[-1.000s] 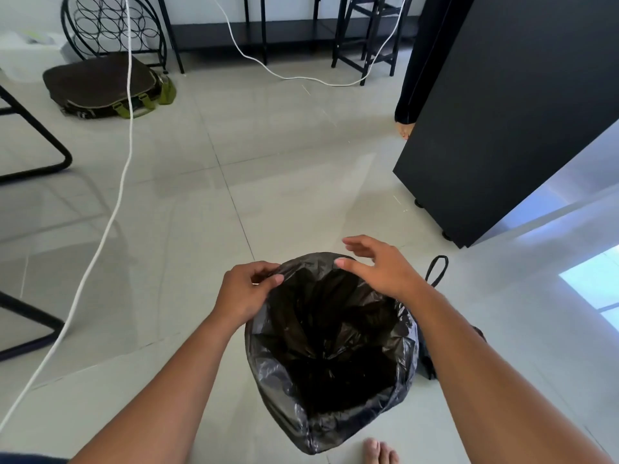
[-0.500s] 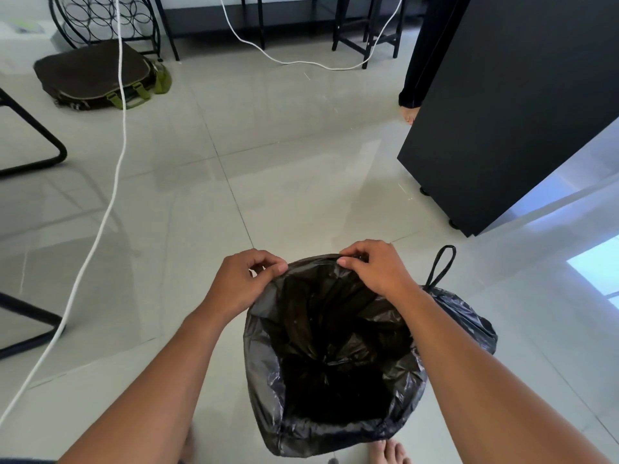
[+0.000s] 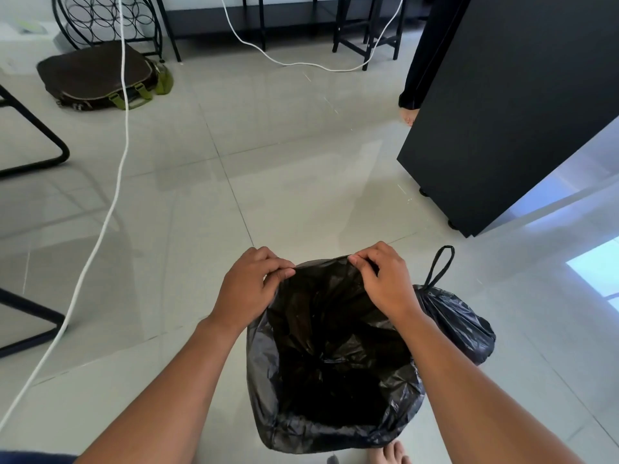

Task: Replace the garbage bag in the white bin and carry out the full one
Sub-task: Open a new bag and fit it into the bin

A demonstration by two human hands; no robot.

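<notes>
Garbage bag [image 3: 335, 380] far rim is pinched shut between fingers of left hand [image 3: 249, 289] and right hand [image 3: 385, 279].

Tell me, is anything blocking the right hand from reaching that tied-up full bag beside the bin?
Nothing visible does. The tied black plastic garbage bag sits on the tile floor just beside the right hand, its loop handle sticking up free.

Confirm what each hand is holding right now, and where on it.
Both hold the new black bin liner by its far top edge: left hand pinches the far-left part of the rim, right hand the far-right part. The tied full bag is untouched.
</notes>
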